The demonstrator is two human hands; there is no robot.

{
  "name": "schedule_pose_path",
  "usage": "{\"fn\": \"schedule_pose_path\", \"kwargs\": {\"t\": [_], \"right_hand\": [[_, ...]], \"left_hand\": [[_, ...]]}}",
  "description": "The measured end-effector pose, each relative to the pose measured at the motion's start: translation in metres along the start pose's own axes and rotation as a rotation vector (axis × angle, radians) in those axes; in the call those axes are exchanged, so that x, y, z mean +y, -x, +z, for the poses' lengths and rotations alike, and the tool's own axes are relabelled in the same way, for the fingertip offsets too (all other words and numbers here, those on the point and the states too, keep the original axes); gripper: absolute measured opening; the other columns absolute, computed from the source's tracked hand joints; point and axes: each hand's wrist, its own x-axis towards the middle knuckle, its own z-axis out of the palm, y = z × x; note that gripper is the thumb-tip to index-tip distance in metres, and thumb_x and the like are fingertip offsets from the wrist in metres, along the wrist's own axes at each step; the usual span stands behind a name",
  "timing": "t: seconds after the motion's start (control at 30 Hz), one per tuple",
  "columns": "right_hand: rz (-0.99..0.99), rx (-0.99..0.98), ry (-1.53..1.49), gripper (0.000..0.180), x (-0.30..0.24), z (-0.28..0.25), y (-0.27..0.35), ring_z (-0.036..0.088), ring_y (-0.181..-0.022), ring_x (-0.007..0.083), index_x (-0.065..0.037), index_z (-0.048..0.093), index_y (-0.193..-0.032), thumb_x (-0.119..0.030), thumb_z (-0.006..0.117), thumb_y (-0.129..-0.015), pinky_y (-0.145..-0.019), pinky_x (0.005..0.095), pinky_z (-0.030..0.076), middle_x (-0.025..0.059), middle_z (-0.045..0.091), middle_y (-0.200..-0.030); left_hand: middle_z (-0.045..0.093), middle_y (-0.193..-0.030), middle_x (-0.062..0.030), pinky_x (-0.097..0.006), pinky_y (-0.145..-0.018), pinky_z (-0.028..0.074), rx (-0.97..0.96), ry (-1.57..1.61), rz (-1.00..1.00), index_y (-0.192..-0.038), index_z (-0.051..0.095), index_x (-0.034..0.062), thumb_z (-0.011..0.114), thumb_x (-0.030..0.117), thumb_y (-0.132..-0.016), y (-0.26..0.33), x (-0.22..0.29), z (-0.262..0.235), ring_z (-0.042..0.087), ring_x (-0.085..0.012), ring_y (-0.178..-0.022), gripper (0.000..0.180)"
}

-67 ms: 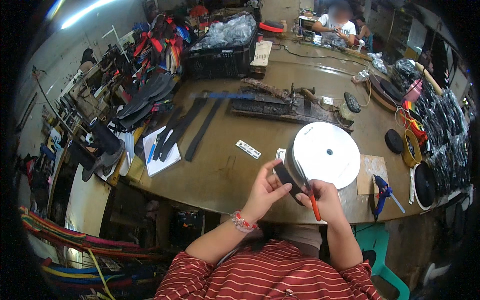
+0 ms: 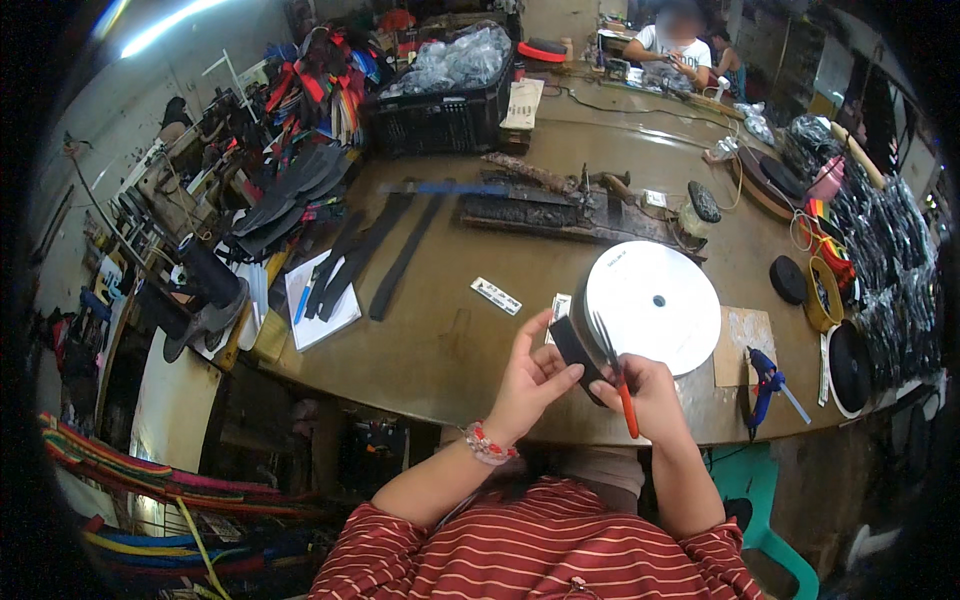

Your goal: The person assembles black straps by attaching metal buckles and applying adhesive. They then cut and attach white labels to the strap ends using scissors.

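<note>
Head view: left hand [image 2: 528,380] pinches a black strap piece [image 2: 577,350], its long axis slanting down-right, over the table edge [image 2: 420,395]. Right hand [image 2: 650,395] grips red-handled scissors [image 2: 615,375] (blades pointing up-left) beside a white tape roll [image 2: 655,305]; bare tabletop lies left.

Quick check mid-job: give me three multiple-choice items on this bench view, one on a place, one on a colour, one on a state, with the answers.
1. Where does the white reel lie?
A. On the table, behind the hands
B. In the black crate
C. On the floor

2. What colour are the scissors' handles?
A. Blue
B. Red
C. Yellow

3. How is the black strap piece held?
A. Lying loose on the table
B. Pinched in the left hand
C. Hanging off the table edge

Answers: 1 A, the reel lies flat on the table just beyond the hands. 2 B, red handles show in the right hand. 3 B, left fingers grip the piece while the blades meet it.
</note>
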Motion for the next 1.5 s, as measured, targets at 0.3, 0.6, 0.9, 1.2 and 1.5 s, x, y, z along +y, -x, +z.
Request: {"fn": "schedule_pose_path", "kwargs": {"t": [0.3,0.6,0.9,1.2,1.5], "right_hand": [[0.019,0.054,0.002,0.024,-0.001,-0.021,-0.024,0.046,-0.054,0.0050,0.001,0.060,-0.075,-0.019,0.073,-0.073,-0.047,0.0226,0.037,0.0002,0.053,-0.057],[0.025,0.219,-0.566,0.016,0.003,-0.044,-0.018,0.052,-0.054,0.0059,-0.005,0.058,-0.078,-0.013,0.072,-0.077,-0.048,0.0198,0.040,-0.0006,0.057,-0.065],[0.055,-0.057,0.501,0.056,0.006,-0.119,0.035,0.060,-0.070,0.0188,0.005,0.058,-0.106,-0.030,0.077,-0.068,-0.064,0.0306,0.047,0.0102,0.058,-0.074],[0.197,0.212,-0.243,0.024,0.021,-0.113,0.022,0.056,-0.059,0.0105,-0.004,0.052,-0.088,-0.021,0.067,-0.080,-0.049,0.0228,0.046,0.0017,0.055,-0.072],[-0.062,0.452,-0.618,0.029,0.007,-0.085,-0.009,0.055,-0.055,0.0122,-0.006,0.048,-0.086,-0.005,0.073,-0.071,-0.049,0.0253,0.045,0.0027,0.055,-0.070]], "left_hand": [[0.052,-0.081,-0.0013,-0.019,-0.065,0.045,-0.001,-0.259,0.288,-0.099,0.039,0.0052,0.062,-0.007,-0.079,-0.027,-0.011,0.013,0.053,-0.0062,-0.076,0.032],[0.051,-0.105,-0.0073,-0.025,-0.080,0.052,-0.222,-0.193,0.274,-0.097,0.052,-0.0013,0.059,-0.009,-0.081,-0.038,-0.029,0.051,0.055,-0.0124,-0.096,0.019],[0.052,-0.106,-0.0051,-0.025,-0.081,0.054,-0.338,-0.294,0.175,-0.103,0.061,0.0003,0.061,-0.008,-0.078,-0.060,-0.023,0.047,0.055,-0.0127,-0.098,0.026],[0.054,-0.106,-0.0044,-0.024,-0.083,0.051,-0.468,-0.196,0.013,-0.102,0.061,0.0002,0.061,-0.008,-0.079,-0.057,-0.031,0.053,0.054,-0.0118,-0.098,0.024],[0.051,-0.106,-0.0055,-0.024,-0.080,0.051,-0.510,-0.160,-0.045,-0.099,0.061,0.0000,0.061,-0.009,-0.077,-0.034,-0.030,0.045,0.054,-0.0116,-0.095,0.023]]}}
